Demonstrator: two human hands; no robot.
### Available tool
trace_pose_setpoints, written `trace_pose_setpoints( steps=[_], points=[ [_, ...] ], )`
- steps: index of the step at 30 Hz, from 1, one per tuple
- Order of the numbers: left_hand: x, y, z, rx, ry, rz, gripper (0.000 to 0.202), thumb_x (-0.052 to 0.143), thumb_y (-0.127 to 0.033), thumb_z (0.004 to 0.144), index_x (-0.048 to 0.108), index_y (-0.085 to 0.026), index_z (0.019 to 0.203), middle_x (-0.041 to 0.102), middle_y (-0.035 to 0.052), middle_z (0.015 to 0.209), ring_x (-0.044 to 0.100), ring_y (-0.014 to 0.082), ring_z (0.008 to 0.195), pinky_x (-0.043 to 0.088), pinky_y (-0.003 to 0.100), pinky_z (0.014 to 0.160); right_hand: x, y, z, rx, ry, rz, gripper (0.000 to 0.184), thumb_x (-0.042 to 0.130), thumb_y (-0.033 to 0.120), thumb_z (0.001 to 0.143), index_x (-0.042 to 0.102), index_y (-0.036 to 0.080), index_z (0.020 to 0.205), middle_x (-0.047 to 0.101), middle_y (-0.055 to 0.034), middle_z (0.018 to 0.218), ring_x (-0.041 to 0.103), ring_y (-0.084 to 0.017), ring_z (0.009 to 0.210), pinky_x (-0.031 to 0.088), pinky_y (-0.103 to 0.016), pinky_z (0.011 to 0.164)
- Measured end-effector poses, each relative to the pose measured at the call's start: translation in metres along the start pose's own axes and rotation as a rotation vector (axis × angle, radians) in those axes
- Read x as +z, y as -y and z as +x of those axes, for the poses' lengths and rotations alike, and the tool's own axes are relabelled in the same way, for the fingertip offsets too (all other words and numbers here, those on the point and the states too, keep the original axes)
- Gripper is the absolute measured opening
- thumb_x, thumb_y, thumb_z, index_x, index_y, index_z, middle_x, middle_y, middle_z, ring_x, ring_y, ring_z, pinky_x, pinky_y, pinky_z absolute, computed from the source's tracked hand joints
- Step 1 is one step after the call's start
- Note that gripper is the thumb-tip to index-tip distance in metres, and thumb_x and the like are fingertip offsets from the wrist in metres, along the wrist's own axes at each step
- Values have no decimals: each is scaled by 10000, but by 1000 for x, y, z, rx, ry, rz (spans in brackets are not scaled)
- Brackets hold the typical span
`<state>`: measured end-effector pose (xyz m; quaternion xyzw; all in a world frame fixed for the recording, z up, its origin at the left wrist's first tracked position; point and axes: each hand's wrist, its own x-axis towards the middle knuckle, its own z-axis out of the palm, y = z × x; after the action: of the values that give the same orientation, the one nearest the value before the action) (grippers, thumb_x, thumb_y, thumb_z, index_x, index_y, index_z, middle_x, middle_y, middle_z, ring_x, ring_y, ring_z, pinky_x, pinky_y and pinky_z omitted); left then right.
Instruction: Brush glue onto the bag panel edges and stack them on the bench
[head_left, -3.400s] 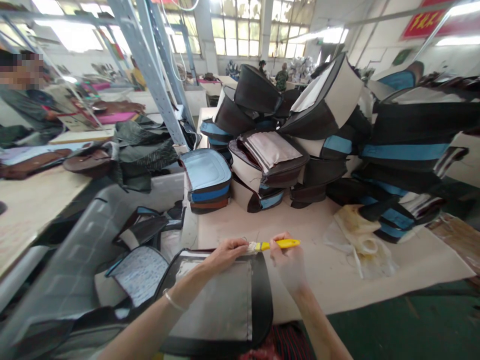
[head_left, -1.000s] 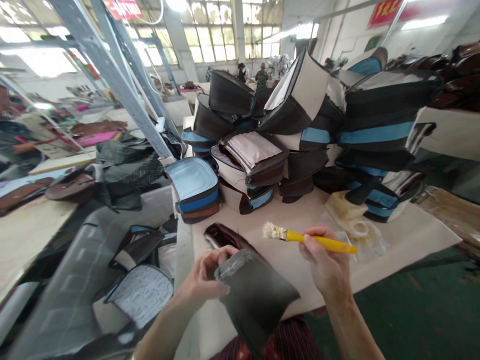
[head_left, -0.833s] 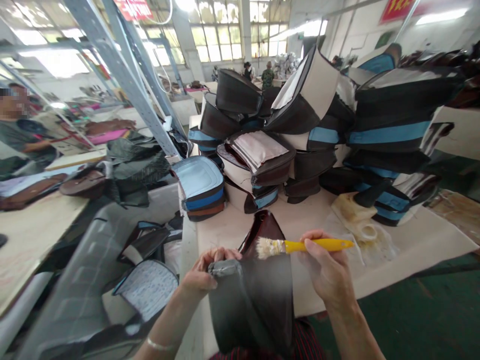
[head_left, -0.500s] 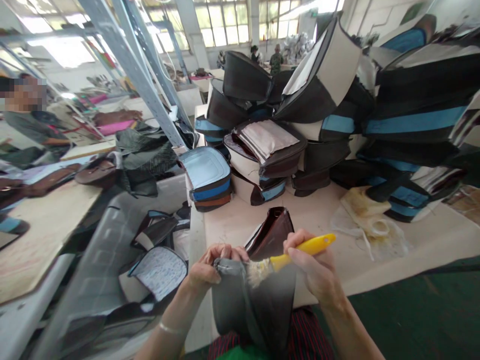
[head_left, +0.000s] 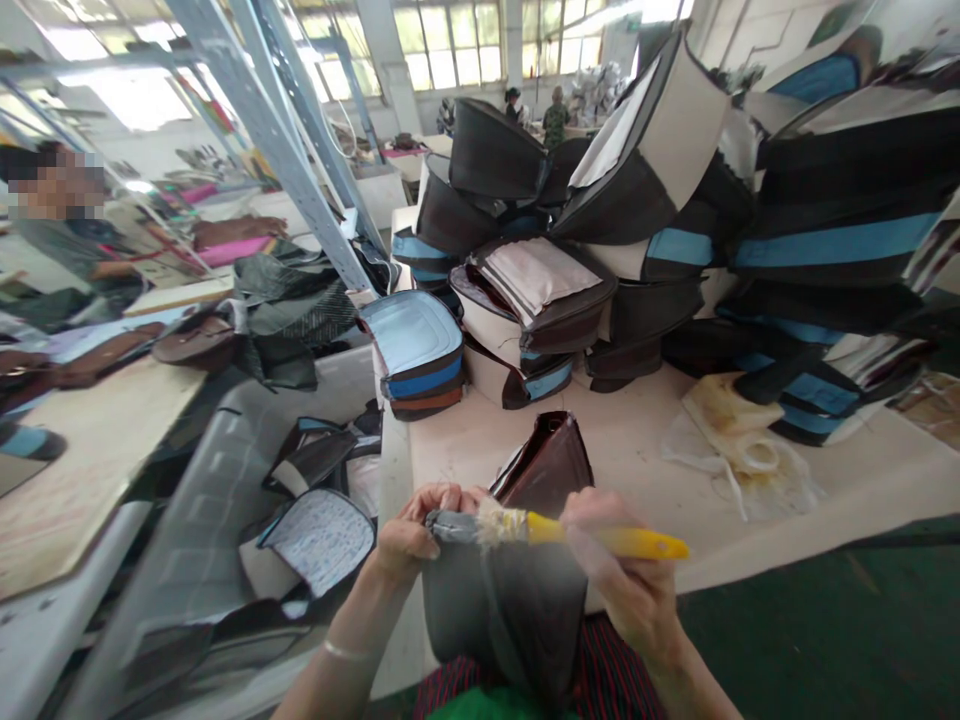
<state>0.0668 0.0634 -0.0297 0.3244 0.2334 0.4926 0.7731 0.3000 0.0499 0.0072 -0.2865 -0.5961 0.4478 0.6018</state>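
My left hand (head_left: 411,535) is closed on the top edge of a dark bag piece (head_left: 504,610) with a grey lining, held upright over my lap at the table's near edge. A shiny brown part (head_left: 546,470) of it sticks up behind. My right hand (head_left: 619,580) grips a yellow-handled brush (head_left: 592,535). The brush bristles (head_left: 495,520) lie on the piece's top edge, right beside my left fingers.
A tall heap of black, white and blue bag shells (head_left: 645,230) fills the far half of the table (head_left: 645,470). A stained glue tub on plastic (head_left: 739,450) lies to the right. More pieces (head_left: 315,525) lie in a bin on the left. A person (head_left: 67,240) sits far left.
The piece lay flat on the table; my left hand lifted and folded it upright. The brush swung down from the air onto its top edge and now strokes leftwards along it.
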Motion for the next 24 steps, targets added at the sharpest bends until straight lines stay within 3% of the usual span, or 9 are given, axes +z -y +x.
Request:
trace_pose_setpoints(
  steps=[3,7,12,17,20,22,24],
  points=[
    [-1,-1,0,7,-47,-5,249,611,-129,368,445,-176,548,561,24,597,517,182,687,401,313,672,-2,1,-2,-85,51,-120,209,540,61,885,619,230,979,577,-7,795,535,-149,681,444,-294,634],
    [-2,-3,0,33,-45,21,251,600,-129,344,432,-178,525,549,31,577,516,194,747,411,317,722,-2,4,-3,-77,82,-104,204,509,46,882,590,232,906,570,3,745,530,-148,646,442,-291,608],
    [-1,-2,-5,-61,-67,14,273,659,-143,373,443,-173,538,544,31,631,533,184,681,399,299,632,1,8,3,-155,200,-117,251,539,40,860,607,241,994,576,-10,782,556,-159,665,485,-301,624],
    [-6,-3,-6,-38,-69,17,303,727,-195,413,453,-179,542,558,32,632,552,199,666,412,307,619,6,6,2,-167,119,-178,239,526,46,864,606,230,992,573,-9,773,570,-155,666,505,-293,633],
    [-9,-3,-11,51,-110,144,294,781,-253,448,593,-177,661,686,91,925,592,298,985,438,368,829,6,0,1,-182,97,-178,212,515,64,869,615,226,962,600,-11,753,587,-152,650,516,-267,602],
    [-9,0,-22,80,-212,275,439,792,-355,545,678,-202,941,634,108,1246,466,352,1256,352,437,1021,3,-4,2,-176,17,-211,165,559,97,862,645,225,920,631,-15,733,619,-166,668,535,-261,605],
    [-9,7,-39,36,-317,338,698,803,-494,556,632,-251,1188,540,88,1400,374,370,1354,275,484,1108,-1,-7,4,-142,-139,-223,77,630,169,854,683,224,855,653,-22,711,638,-179,659,558,-272,628]
  ],
)
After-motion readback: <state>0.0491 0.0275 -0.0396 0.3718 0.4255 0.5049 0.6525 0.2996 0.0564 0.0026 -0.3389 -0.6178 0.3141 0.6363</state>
